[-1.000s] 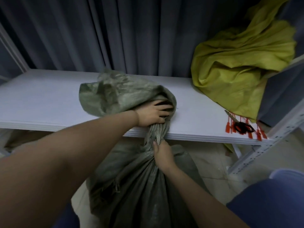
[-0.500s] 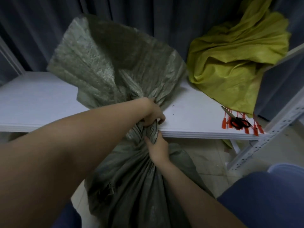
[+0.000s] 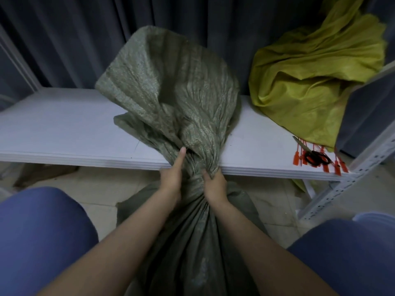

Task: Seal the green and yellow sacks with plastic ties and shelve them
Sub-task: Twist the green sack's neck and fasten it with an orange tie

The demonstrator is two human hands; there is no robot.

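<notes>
A full green woven sack (image 3: 188,242) stands on the floor between my knees, its gathered neck at the shelf's front edge and its loose top fanned up over the white shelf (image 3: 64,129). My left hand (image 3: 172,177) grips the left side of the neck, thumb stretched up along the cloth. My right hand (image 3: 214,184) grips the neck from the right. A crumpled yellow sack (image 3: 310,82) lies at the shelf's right end. Several orange plastic ties (image 3: 297,160) lie at the shelf's front right corner.
Black-handled scissors (image 3: 314,157) lie on the ties. A perforated white shelf upright (image 3: 342,186) slants down at the right. A dark curtain hangs behind the shelf. Tiled floor shows under the shelf, with a pale bucket rim (image 3: 372,216) at the right.
My left hand came down from the sack's loose top to the neck, beside my right hand. The sack top, earlier lying flat on the shelf, now stands up fanned out.
</notes>
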